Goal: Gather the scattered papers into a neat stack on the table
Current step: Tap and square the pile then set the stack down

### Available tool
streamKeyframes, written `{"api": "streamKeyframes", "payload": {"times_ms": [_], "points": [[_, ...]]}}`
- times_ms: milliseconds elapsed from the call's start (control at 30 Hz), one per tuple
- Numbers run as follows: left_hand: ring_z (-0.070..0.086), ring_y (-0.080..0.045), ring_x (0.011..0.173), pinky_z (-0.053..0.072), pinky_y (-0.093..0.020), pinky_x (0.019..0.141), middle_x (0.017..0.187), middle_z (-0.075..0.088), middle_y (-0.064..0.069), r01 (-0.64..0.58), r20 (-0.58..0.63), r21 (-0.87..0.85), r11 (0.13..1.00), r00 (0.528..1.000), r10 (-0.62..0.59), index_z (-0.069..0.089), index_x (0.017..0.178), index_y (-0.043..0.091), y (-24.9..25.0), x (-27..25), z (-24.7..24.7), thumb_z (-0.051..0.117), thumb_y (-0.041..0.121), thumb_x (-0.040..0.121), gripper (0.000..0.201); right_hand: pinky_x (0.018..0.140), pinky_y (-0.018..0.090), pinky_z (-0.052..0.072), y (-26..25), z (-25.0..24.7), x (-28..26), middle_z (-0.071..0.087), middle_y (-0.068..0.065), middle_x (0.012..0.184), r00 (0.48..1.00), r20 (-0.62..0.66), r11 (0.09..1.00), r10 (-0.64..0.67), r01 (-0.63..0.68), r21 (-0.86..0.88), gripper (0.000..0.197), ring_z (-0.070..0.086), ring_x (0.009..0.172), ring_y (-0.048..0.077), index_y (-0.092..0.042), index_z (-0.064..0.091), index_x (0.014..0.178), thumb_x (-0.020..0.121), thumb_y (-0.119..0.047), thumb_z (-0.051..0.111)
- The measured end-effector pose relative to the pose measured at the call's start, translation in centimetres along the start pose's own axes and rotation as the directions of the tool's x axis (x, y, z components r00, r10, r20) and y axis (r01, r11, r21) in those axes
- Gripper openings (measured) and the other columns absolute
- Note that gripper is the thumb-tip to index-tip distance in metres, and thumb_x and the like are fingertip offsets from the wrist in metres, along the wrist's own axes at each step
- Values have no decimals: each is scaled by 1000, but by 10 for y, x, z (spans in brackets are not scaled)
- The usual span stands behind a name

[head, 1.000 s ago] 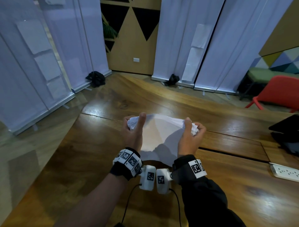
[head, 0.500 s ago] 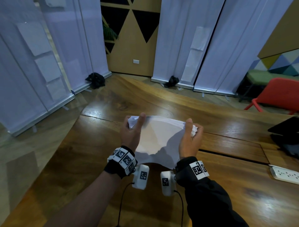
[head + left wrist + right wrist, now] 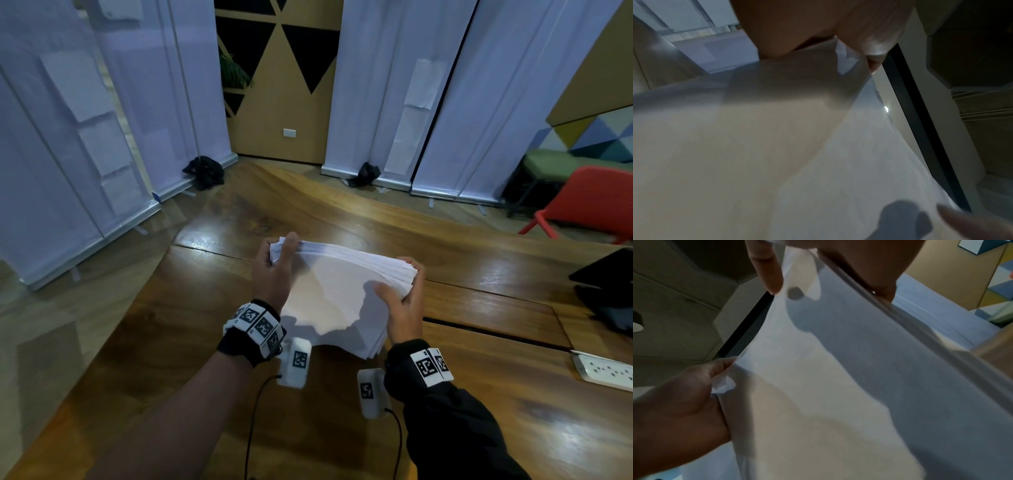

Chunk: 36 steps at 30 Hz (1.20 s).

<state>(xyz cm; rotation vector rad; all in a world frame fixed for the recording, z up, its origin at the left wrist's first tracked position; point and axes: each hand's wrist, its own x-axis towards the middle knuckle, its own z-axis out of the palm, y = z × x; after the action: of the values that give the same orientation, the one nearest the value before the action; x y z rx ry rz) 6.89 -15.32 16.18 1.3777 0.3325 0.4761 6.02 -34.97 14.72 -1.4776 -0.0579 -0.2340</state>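
A thick stack of white papers [image 3: 335, 291] hangs just above the wooden table [image 3: 191, 342], tilted toward me, with its near edge uneven. My left hand [image 3: 279, 255] grips the far left corner, thumb on top and fingers hidden beneath. My right hand [image 3: 400, 287] holds the right edge, thumb lying on the top sheet and fingers curled round the side. In the left wrist view the top sheet [image 3: 777, 146] fills the frame under my left hand [image 3: 797, 24]. In the right wrist view the papers [image 3: 838, 386] stretch between my right hand [image 3: 818, 259] and my left hand [image 3: 674, 410].
A white power strip [image 3: 606, 371] lies at the right table edge, with a black device [image 3: 606, 291] behind it. A red chair [image 3: 589, 205] stands at the back right. White roll-up banners [image 3: 376, 85] line the far side. A seam [image 3: 479, 329] runs across the tabletop.
The bowed stack has flattened and its far edge looks more even. My right hand has slid a little toward me along the right edge, and my wrists have moved apart.
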Motion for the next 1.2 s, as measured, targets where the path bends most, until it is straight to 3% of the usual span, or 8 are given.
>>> {"api": "streamKeyframes", "payload": {"times_ms": [200, 267, 433, 700, 800, 900, 1033, 1200], "points": [[52, 22, 63, 42, -1, 67, 83, 53, 12, 51, 53, -24, 998, 997, -50, 52, 82, 32, -5, -4, 0, 40, 47, 94, 22, 77, 34, 51, 6, -3, 2, 64, 4, 98, 995, -41, 995, 96, -96, 9, 46, 64, 89, 17, -34, 53, 102, 65, -9, 61], [60, 5, 102, 46, -28, 97, 110, 64, 2, 148, 101, -72, 986, 985, -141, 62, 106, 29, -7, 0, -3, 34, 72, 84, 56, 79, 36, 52, 5, -5, 3, 64, 7, 103, 991, -46, 992, 126, -125, 29, 48, 63, 95, 24, -34, 54, 105, 62, -14, 64], [58, -47, 107, 42, -61, 97, 113, 61, -27, 351, 197, -222, 910, 930, -310, 66, 113, 15, -22, 3, -4, 41, 87, 63, 91, 80, 38, 53, 14, 0, 2, 64, 6, 106, 973, -19, 968, 230, -227, 108, 53, 63, 98, 25, -23, 54, 113, 62, -11, 63], [71, -21, 87, 55, -37, 83, 93, 76, -8, 390, 215, -192, 901, 912, -349, 72, 103, 14, -18, -3, -6, 51, 92, 41, 102, 60, 18, 52, 27, -1, 8, 66, 3, 88, 961, -146, 972, 234, -235, 9, 48, 64, 82, 21, 2, 60, 108, 61, -11, 61], [64, -30, 106, 51, -51, 93, 121, 65, -14, 392, 204, -66, 918, 905, -372, 57, 127, 20, -29, -10, -7, 37, 94, 53, 106, 63, 27, 48, 29, 2, 9, 64, 8, 90, 940, -193, 959, 282, -284, 15, 42, 62, 86, 27, 4, 62, 104, 66, -13, 60], [63, -33, 105, 51, -56, 89, 118, 63, -16, 184, 281, 54, 981, 940, -192, 52, 125, 19, -30, -13, -11, 40, 93, 56, 102, 60, 27, 42, 18, 2, 9, 55, 5, 77, 932, -243, 962, 270, -271, 31, 21, 54, 76, 24, -5, 58, 85, 66, -16, 55], [60, -4, 79, 49, -18, 69, 92, 60, 8, -221, 306, 199, 955, 939, 153, 50, 102, 35, 5, -1, -21, 63, 83, 48, 73, 53, 27, 34, -2, -7, 8, 42, -2, 64, 954, -226, 979, 197, -205, -15, 5, 42, 59, 15, -17, 48, 64, 69, -16, 49], [56, -4, 104, 41, -9, 85, 116, 58, 3, -547, 559, 304, 780, 765, 319, 47, 126, 25, 64, 1, -22, 60, 75, 62, 82, 56, 26, 34, -12, -7, 17, 46, 1, 60, 976, -123, 940, 179, -206, -273, 20, 42, 57, 17, -14, 51, 60, 79, -12, 56]]}}
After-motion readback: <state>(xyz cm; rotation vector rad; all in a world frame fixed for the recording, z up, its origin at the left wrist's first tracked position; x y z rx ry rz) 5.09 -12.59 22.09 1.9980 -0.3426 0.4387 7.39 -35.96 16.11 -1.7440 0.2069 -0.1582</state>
